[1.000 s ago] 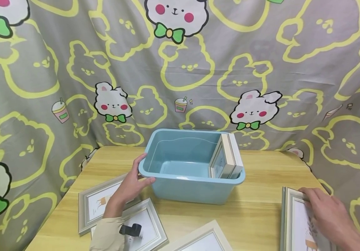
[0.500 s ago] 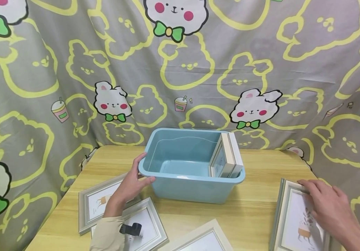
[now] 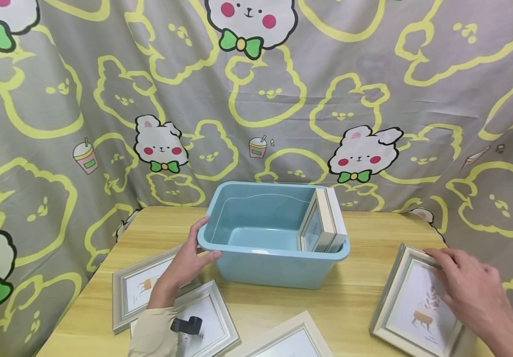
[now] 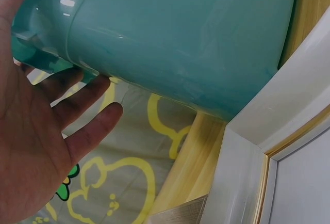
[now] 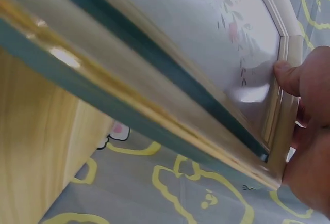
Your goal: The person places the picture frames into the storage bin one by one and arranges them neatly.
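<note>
Animal-print picture frame [image 3: 421, 307] is just left of the right hand [image 3: 468, 285], which pinches its edge, thumb in front, fingers behind, apparently supporting it; the left hand [image 3: 185, 267], fingers loosely spread, touches the blue plastic tub [image 3: 270, 270], likely steadying it.

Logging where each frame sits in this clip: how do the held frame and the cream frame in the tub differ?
The held frame is outside the tub; the cream frame stands on edge inside it.
The right hand grips the held frame; no hand touches the cream frame.
The held frame shows its picture broadly to the head camera; the cream frame's is steeply angled.
Both have pale borders.
</note>
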`<move>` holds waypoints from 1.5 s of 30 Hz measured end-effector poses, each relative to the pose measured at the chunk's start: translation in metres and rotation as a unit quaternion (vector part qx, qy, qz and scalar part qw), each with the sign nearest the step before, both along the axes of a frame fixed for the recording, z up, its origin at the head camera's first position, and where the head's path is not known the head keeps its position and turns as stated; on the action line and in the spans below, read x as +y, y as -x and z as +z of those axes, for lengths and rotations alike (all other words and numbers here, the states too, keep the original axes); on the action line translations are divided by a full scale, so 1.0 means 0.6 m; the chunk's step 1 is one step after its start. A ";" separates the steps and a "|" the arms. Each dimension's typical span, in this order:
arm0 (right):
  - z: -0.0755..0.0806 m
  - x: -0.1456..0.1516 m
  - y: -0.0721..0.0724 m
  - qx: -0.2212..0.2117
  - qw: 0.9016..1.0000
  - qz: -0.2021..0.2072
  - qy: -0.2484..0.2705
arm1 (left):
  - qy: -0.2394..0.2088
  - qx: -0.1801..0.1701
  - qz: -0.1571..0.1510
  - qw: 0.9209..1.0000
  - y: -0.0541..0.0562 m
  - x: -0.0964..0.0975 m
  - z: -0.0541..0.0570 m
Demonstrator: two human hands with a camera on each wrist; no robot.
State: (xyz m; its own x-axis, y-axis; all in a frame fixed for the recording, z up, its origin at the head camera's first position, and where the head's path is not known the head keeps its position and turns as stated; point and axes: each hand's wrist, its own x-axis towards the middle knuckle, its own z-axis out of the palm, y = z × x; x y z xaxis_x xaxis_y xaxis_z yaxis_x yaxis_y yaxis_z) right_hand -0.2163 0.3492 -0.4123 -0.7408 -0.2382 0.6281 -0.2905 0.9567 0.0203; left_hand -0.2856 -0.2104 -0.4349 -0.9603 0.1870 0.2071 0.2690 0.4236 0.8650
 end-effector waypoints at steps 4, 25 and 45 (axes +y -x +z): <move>0.008 -0.002 0.000 -0.001 1.000 0.004 -0.005 | -0.003 0.002 -0.005 1.000 -0.001 0.001 0.001; 0.060 -0.014 -0.009 -0.068 0.996 -0.030 -0.047 | -0.002 0.001 -0.002 1.000 0.000 0.002 0.001; 0.087 -0.035 -0.027 -0.067 0.995 -0.068 -0.024 | -0.006 0.011 -0.010 1.000 -0.001 0.002 0.002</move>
